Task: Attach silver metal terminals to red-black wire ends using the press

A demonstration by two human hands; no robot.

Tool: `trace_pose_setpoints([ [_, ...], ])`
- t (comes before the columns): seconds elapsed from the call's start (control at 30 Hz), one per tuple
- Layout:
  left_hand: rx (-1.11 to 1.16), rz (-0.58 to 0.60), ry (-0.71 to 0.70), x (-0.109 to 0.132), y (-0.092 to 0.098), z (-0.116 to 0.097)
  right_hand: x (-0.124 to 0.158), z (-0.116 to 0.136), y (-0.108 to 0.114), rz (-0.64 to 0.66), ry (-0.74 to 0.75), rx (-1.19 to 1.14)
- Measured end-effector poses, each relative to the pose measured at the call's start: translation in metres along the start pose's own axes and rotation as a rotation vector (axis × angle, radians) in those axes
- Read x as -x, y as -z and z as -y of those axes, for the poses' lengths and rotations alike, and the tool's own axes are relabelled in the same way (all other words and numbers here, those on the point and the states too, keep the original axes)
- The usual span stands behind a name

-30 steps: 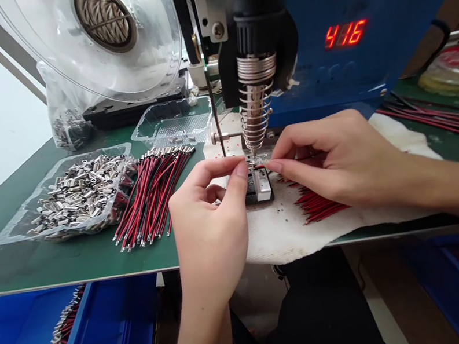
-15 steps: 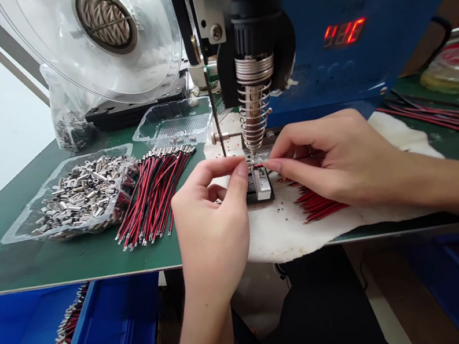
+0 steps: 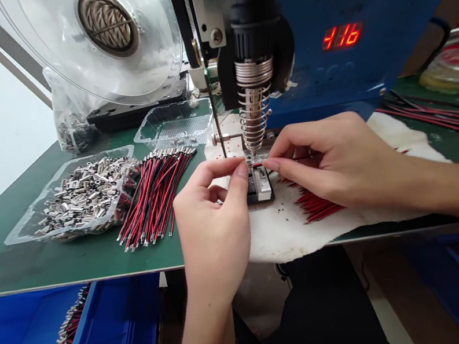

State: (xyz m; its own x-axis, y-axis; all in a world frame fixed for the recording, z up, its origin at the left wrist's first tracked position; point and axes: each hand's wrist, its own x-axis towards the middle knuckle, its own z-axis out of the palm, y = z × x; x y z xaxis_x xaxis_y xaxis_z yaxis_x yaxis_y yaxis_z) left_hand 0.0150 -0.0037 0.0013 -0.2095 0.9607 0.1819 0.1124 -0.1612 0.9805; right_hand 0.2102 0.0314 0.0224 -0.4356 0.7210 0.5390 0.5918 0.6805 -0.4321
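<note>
My left hand (image 3: 217, 215) is closed in a pinch at the metal block (image 3: 263, 185) under the soldering iron (image 3: 252, 103). Between thumb and forefinger sits a small connector, mostly hidden by the fingertips. From the right, my right hand (image 3: 328, 161) pinches a thin red-and-black wire (image 3: 257, 165), its end pointing at the connector. The iron's tip comes down just over the spot where the two meet; whether it touches cannot be made out. Below my right hand lies a bundle of red wires (image 3: 316, 204) on a white cloth (image 3: 285, 242).
A clear tray (image 3: 24, 233) of metal connectors stands left, beside wires with connectors fitted (image 3: 157, 199). Behind are another clear tray (image 3: 152, 129) and a large clear spool (image 3: 58, 42). The blue machine (image 3: 329, 85) blocks the back right. Blue bins (image 3: 119, 331) sit below the table.
Both hands keep their pinch in nearly the same place under the iron. The red digits on the machine's display have changed. The view has shifted very slightly.
</note>
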Motion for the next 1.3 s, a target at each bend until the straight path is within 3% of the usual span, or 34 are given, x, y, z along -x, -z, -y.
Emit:
trace_pose_setpoints([
  [1.3,-0.04,0.006,-0.013,0.0011,0.0018,-0.0019,0.0001,0.0034,0.0012,0.011,-0.057,-0.035],
])
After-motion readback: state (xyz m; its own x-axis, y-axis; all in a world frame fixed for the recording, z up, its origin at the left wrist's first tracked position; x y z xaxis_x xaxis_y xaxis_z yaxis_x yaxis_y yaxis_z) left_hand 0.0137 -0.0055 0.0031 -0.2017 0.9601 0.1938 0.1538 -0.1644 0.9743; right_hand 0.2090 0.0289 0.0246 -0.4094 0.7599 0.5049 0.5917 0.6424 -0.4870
